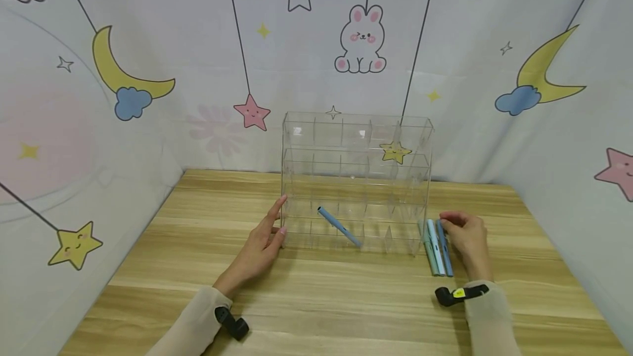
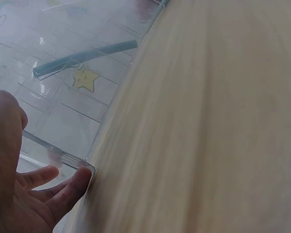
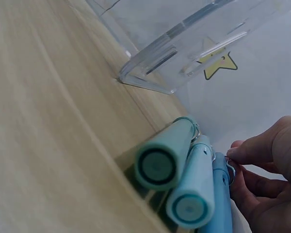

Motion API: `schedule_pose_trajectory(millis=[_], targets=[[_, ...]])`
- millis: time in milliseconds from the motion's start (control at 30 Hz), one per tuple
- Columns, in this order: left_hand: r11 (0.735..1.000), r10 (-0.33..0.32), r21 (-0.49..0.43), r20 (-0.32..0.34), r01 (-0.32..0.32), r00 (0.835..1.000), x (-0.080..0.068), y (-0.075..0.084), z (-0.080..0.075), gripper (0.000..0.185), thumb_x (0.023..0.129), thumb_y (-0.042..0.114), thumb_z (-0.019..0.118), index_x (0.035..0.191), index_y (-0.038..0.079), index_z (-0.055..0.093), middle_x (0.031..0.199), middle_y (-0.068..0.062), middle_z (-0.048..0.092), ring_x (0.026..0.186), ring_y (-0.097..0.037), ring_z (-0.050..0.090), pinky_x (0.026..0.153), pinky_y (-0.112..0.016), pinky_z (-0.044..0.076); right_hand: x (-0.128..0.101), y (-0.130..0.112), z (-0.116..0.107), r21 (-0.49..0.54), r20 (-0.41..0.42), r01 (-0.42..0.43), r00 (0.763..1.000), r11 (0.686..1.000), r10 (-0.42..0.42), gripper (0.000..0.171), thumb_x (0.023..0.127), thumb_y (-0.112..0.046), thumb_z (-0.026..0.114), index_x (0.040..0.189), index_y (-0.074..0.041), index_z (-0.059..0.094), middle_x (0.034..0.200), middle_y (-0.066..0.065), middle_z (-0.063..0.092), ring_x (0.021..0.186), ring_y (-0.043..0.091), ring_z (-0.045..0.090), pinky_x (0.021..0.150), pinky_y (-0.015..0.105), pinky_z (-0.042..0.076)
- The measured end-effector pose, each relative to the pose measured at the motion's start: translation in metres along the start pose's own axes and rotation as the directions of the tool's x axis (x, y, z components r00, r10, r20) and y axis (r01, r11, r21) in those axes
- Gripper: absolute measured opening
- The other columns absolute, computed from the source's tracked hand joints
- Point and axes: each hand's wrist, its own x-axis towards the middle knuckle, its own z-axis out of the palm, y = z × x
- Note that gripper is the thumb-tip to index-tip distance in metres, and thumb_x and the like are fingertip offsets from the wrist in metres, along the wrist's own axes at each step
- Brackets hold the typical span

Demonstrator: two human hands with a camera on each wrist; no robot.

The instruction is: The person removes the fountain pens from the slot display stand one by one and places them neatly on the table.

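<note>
cartoon moons, stars and bunnies cover the cloth walls around a wooden table [image 1: 198,246]. on it stands a clear acrylic organizer [image 1: 356,180], with one blue pen [image 1: 339,227] lying slanted in a lower compartment. the left hand [image 1: 262,243] has straight fingers pressed flat against the organizer's left side. three pens [image 1: 436,246], green, pale teal and blue, lie side by side just right of the organizer; the right hand [image 1: 467,238] pinches the blue one at its clip end with curled fingertips.
</note>
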Motion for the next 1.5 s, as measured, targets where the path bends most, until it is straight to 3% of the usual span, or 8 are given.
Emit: schedule_pose_trajectory(millis=[133, 467, 1267, 1500], targets=[[1.000, -0.003, 0.001, 0.001, 0.003, 1.000, 0.000, 0.000, 0.000, 0.072, 0.114, 0.017, 0.050, 0.174, 0.033, 0.013, 0.171, -0.022, 0.038, 0.120, -0.043, 0.073, 0.089, -0.050, 0.065, -0.001, 0.000, 0.002, -0.046, -0.022, 0.005, 1.000, 0.999, -0.006, 0.022, 0.099, -0.013, 0.073, 0.117, 0.000, 0.079, 0.106, 0.012, 0.080, 0.077, -0.004, 0.059, 0.070, 0.013, 0.049], [1.000, 0.004, -0.004, 0.006, -0.004, 1.000, 0.001, 0.000, -0.001, 0.073, 0.113, 0.017, 0.050, 0.174, 0.033, 0.013, 0.169, -0.022, 0.040, 0.119, -0.041, 0.073, 0.090, -0.050, 0.065, 0.001, 0.002, 0.006, -0.131, -0.043, 0.001, 0.999, 0.991, -0.007, 0.023, 0.099, -0.016, 0.075, 0.116, -0.002, 0.080, 0.105, 0.015, 0.081, 0.076, 0.003, 0.060, 0.066, 0.018, 0.048], [1.000, -0.003, -0.008, 0.004, 0.003, 1.000, 0.000, -0.001, 0.000, 0.073, 0.113, 0.016, 0.050, 0.174, 0.033, 0.012, 0.168, -0.027, 0.041, 0.119, -0.043, 0.073, 0.089, -0.049, 0.065, 0.000, 0.000, 0.006, -0.122, -0.055, -0.014, 0.998, 0.992, 0.008, 0.024, 0.099, -0.015, 0.072, 0.117, -0.001, 0.079, 0.111, 0.021, 0.080, 0.076, 0.004, 0.061, 0.064, 0.017, 0.048], [1.000, -0.002, -0.026, 0.011, 0.002, 1.000, 0.001, 0.000, -0.001, 0.074, 0.113, 0.015, 0.051, 0.174, 0.033, 0.013, 0.167, -0.027, 0.041, 0.119, -0.043, 0.073, 0.088, -0.048, 0.066, -0.006, -0.013, -0.001, -0.055, -0.123, 0.001, 0.992, 0.998, -0.008, 0.033, 0.106, -0.030, 0.065, 0.125, -0.005, 0.077, 0.120, 0.016, 0.077, 0.081, -0.007, 0.057, 0.071, 0.012, 0.047]])
